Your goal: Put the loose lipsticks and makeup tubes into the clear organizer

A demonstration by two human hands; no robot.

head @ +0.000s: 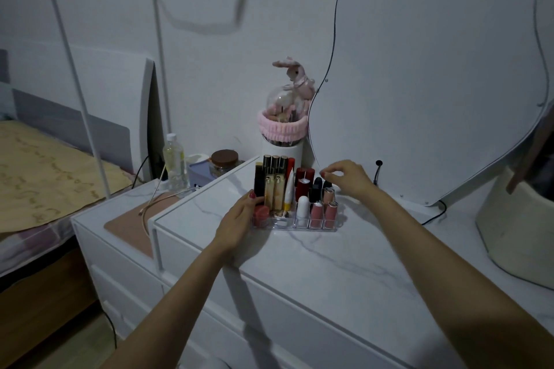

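The clear organizer (295,223) stands on the white marble-look dresser top (299,260), filled with several lipsticks and tubes. The back row holds gold-capped tubes (277,186) and a white tube (288,192). Pink lipsticks (323,213) and a white stick (302,207) fill the front cells. My left hand (238,220) is at the organizer's left end, thumb and fingers closed around the lower part of a tall black tube (259,181), beside a round pink pot (261,214). My right hand (347,178) hovers over the back right cells, fingers loosely curled and apart, holding nothing, just above a black lipstick (326,184).
A wavy-edged mirror (434,84) leans on the wall behind the organizer. A white holder with a pink headband and a bunny figure (283,135) stands at the back. To the left are a plastic bottle (174,162), a brown-lidded jar (224,162) and a bed (45,177). A cream basket (515,228) sits right.
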